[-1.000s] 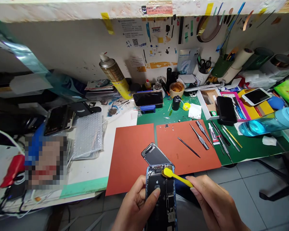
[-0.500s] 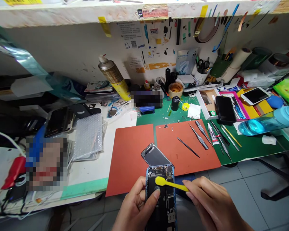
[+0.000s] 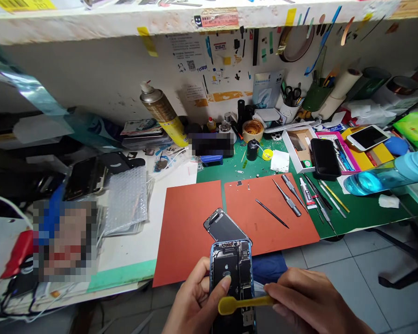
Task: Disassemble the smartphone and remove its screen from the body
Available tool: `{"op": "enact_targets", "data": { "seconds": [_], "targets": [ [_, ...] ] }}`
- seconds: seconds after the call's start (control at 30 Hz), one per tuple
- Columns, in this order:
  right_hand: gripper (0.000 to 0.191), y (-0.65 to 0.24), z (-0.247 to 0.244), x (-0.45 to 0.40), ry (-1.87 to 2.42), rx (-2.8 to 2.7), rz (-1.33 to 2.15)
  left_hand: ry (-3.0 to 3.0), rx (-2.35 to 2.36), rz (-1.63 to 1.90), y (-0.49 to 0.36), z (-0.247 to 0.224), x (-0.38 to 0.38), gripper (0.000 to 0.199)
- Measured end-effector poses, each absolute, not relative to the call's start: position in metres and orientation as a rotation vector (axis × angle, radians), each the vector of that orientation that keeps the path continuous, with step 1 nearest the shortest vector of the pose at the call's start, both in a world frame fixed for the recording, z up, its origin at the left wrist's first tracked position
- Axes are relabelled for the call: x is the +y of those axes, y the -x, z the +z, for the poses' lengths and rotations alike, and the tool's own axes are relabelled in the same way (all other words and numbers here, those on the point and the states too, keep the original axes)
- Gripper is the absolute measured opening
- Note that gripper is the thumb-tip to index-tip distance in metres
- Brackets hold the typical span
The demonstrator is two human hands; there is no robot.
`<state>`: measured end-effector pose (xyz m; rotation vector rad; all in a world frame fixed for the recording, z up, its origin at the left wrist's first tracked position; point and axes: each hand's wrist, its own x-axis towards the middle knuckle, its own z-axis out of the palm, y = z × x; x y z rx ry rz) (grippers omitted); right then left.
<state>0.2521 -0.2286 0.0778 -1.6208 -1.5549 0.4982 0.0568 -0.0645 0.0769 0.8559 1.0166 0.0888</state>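
An opened phone body (image 3: 226, 262) with a blue frame shows its black battery and inner boards. My left hand (image 3: 198, 299) is closed around its left side, thumb resting on the battery. Pinched in my right hand (image 3: 308, 301) is a yellow plastic spudger (image 3: 245, 304), its round flat tip over the lower part of the phone. Whether that tip touches the phone I cannot tell. Just beyond the phone's top edge, a detached phone screen (image 3: 226, 226) lies tilted on the orange mats.
Orange mats (image 3: 191, 208) cover the bench front. On the right one rests a black pry stick (image 3: 272, 213) beside screwdrivers (image 3: 287, 197). Tweezers and a glue tube (image 3: 307, 192) lie farther right, near a blue water bottle (image 3: 386, 176). Bubble wrap (image 3: 127, 197) is at left.
The yellow spudger in my right hand has moved down along the phone, from its upper part to its lower part. My left hand keeps its hold on the phone.
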Motion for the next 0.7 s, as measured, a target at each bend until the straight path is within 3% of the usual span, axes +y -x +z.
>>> {"op": "enact_targets", "data": {
  "seconds": [0.2, 0.33, 0.47, 0.7],
  "targets": [
    [0.023, -0.25, 0.063, -0.236, 1.764, -0.912, 0.772, -0.772, 1.029, 0.072, -0.062, 0.085, -0.065, 0.053],
    [0.05, -0.229, 0.056, -0.223, 1.669, -0.434, 1.159, -0.772, 1.031, 0.051, -0.06, 0.082, -0.064, 0.051],
    [0.061, -0.209, 0.049, -0.21, 1.542, -0.324, 1.335, -0.758, 1.008, 0.047, -0.059, 0.081, -0.064, 0.05],
    [0.062, -0.203, 0.044, -0.206, 1.47, -0.312, 1.323, -0.718, 0.992, 0.046, -0.06, 0.082, -0.063, 0.051]
  ]
}}
